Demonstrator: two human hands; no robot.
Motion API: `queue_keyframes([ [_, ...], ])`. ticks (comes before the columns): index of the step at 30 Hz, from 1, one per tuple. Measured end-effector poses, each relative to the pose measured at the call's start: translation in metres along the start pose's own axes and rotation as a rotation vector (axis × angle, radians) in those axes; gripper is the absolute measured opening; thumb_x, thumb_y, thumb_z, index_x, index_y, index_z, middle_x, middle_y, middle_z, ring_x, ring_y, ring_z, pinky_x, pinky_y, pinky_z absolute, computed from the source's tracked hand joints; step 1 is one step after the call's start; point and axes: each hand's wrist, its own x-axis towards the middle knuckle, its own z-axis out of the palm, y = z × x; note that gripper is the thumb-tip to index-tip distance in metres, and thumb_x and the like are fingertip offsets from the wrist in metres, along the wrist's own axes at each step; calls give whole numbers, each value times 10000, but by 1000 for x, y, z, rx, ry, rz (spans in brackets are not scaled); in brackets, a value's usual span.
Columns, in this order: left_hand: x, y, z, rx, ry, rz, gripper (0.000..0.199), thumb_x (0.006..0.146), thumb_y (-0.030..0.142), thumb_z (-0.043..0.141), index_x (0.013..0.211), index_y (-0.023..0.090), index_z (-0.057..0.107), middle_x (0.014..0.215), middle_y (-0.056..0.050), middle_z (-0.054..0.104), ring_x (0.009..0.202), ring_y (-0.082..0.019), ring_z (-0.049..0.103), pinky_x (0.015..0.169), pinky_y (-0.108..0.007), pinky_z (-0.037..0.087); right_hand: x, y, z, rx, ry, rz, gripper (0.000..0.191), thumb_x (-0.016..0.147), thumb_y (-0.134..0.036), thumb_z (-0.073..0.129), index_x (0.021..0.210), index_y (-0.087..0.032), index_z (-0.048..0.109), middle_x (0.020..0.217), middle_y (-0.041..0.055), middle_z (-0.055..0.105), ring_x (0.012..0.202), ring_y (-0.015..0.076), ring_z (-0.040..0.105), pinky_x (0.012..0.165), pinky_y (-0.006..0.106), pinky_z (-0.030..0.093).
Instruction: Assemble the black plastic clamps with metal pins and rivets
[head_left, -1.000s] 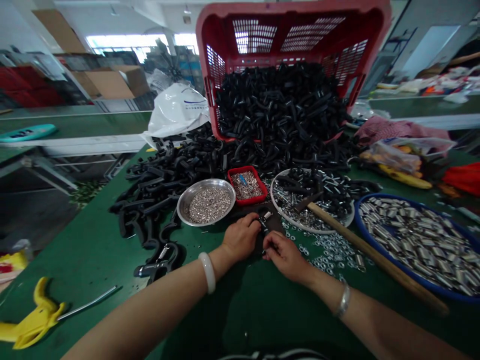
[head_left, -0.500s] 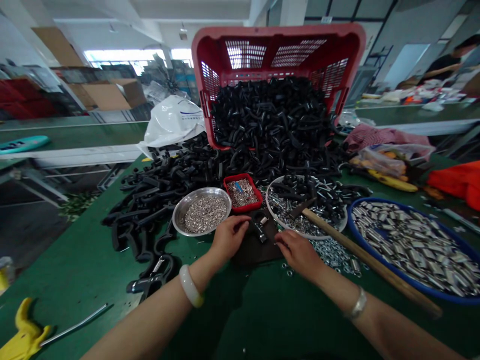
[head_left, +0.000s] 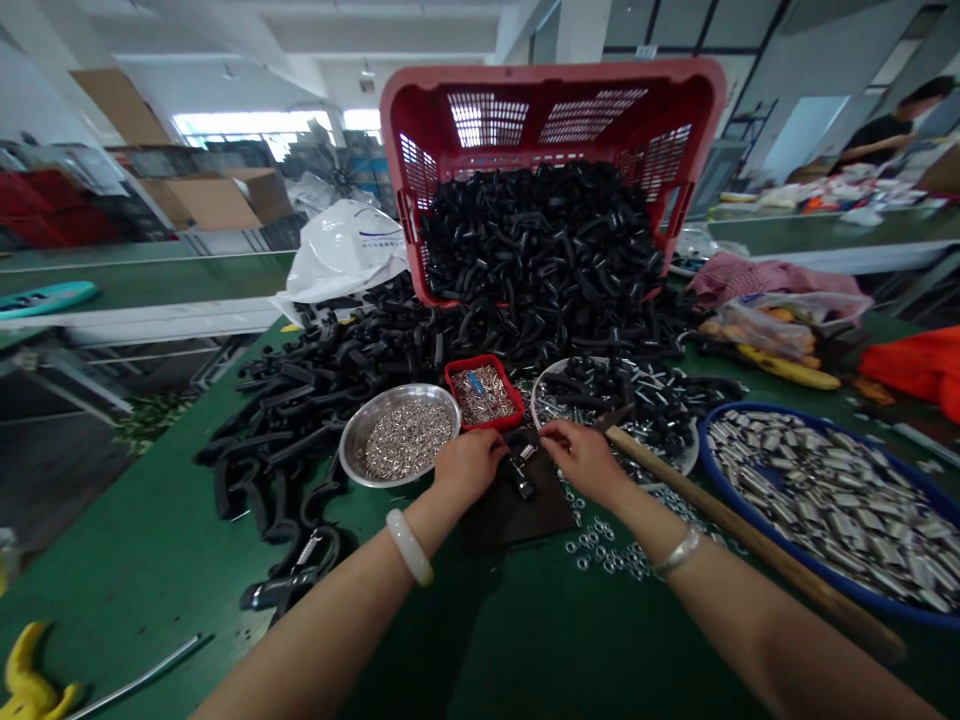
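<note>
My left hand (head_left: 470,465) is closed, its fingertips at the upper left edge of a small black clamp part (head_left: 523,487) with a metal spring (head_left: 528,452). That part lies on a dark flat pad (head_left: 487,525). Just right of it, my right hand (head_left: 583,460) is closed in a pinch; whatever is between the fingertips is too small to make out. Beside my left hand are a steel bowl (head_left: 346,452) of tiny metal pins and a red tray (head_left: 517,412) of small pins. Loose nuts (head_left: 600,545) lie below my right hand.
A tipped red basket (head_left: 551,75) spills black clamp parts (head_left: 300,390) across the table. To the right are a white-rimmed tray (head_left: 537,385) of hardware, a hammer (head_left: 720,510) and a blue tray (head_left: 709,440) of metal sleeves. A yellow tool (head_left: 30,670) lies front left. A person (head_left: 885,135) sits far right.
My right hand has moved left and up, closer to the clamp part. My left hand has shifted slightly right, onto the part's edge. More nuts now show below my right hand.
</note>
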Motion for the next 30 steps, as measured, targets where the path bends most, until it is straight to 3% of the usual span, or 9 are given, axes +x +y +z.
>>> queue_keyframes([
  [10,27,-5,-17,6,-207,86,200,714,337,506,780,218,653,784,-35,671,718,-187,608,619,-274,447,9,10,6,-53,19,19,141,807,-261,452,800,-172,560,746,32,626,697,148,570,639,243,404],
  [16,16,14,-17,201,-122,156,210,782,300,461,831,183,629,809,-86,650,767,-214,613,663,-308,462,13,6,7,-240,-39,55,162,823,-268,435,816,-178,570,780,39,627,710,147,566,622,232,368],
  [21,4,10,-2,277,-66,217,267,863,262,339,912,152,578,864,-104,622,762,-206,615,658,-324,473,15,9,11,-268,-53,66,170,836,-269,427,846,-179,571,827,41,637,749,146,571,645,230,361],
  [25,11,3,-8,315,-118,341,268,857,246,341,902,155,588,867,-97,634,771,-205,616,676,-326,476,15,10,13,-278,-74,68,174,846,-273,416,862,-182,564,850,37,638,774,146,574,659,231,364],
  [30,31,12,-26,355,-252,440,216,798,247,444,870,159,627,862,-93,653,801,-210,610,692,-308,469,14,1,13,-482,-116,42,196,858,-273,389,886,-190,564,878,55,623,811,172,566,651,248,367],
])
